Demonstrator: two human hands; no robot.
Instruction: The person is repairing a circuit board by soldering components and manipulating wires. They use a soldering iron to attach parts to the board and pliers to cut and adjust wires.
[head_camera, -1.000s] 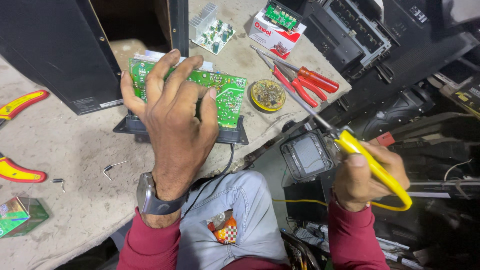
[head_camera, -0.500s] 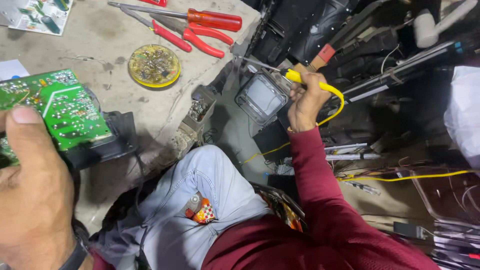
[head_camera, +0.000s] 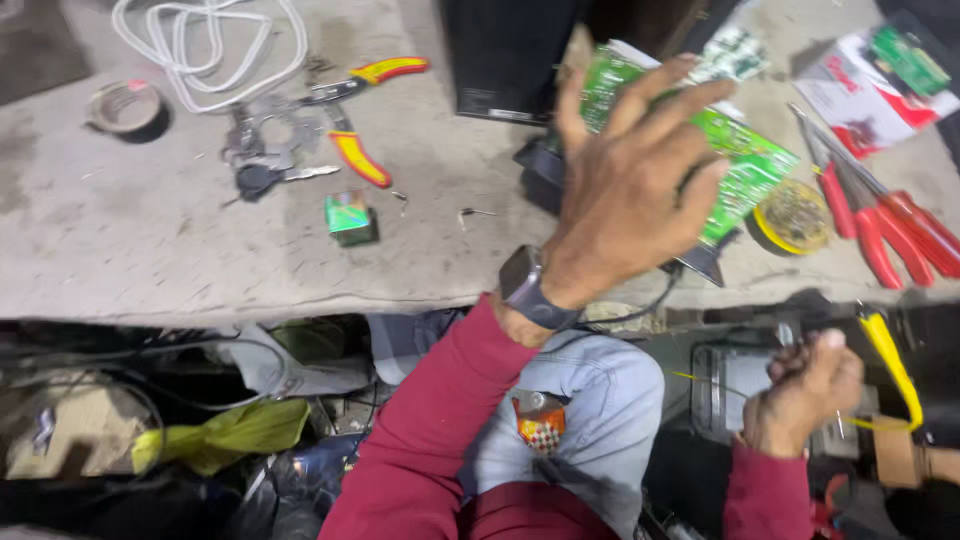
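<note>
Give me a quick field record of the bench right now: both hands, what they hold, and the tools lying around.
left hand: fingers spread over the green circuit board, raised; contact unclear
right hand: closed on a yellow-handled tool, below the bench edge
wrist: dark watch on the left arm
right of board: round yellow tin, red-handled pliers
left of board: small green box, yellow-and-red pliers, white cable, tape roll
surface: grey workbench
</note>
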